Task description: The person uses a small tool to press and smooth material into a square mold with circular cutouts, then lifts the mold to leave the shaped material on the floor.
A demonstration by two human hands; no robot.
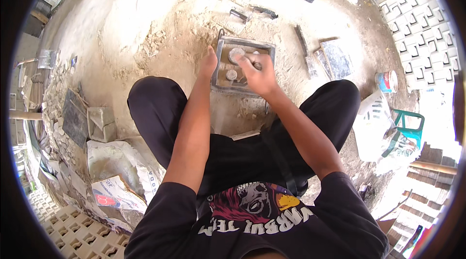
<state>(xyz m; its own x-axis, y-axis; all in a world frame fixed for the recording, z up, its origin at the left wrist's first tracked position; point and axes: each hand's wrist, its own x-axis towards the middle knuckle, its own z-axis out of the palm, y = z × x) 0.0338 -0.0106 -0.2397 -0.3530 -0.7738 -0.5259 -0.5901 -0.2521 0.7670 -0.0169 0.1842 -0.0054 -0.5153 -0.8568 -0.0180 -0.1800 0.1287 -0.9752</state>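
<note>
A square metal mould (223, 45) lies on the dusty ground in front of my knees. Inside it are a round grey disc (237, 54) and a smaller round piece (231, 74). At the mould's left rim is my left hand (209, 61), seen edge-on with its fingers mostly hidden. My right hand (261, 73) is over the right half of the mould, its fingers curled closed and its thumb side close to the grey disc. Whatever the fingers hold is mostly covered by the hand.
Beyond the mould lie trowels (239, 15) on pale powder. To the right are a dark bar (301, 39), flat plates (336, 59), a small tub (386, 82) and a green plastic stool (410, 123). An open sack (119, 193) sits at left; patterned blocks (407, 21) stack at far right.
</note>
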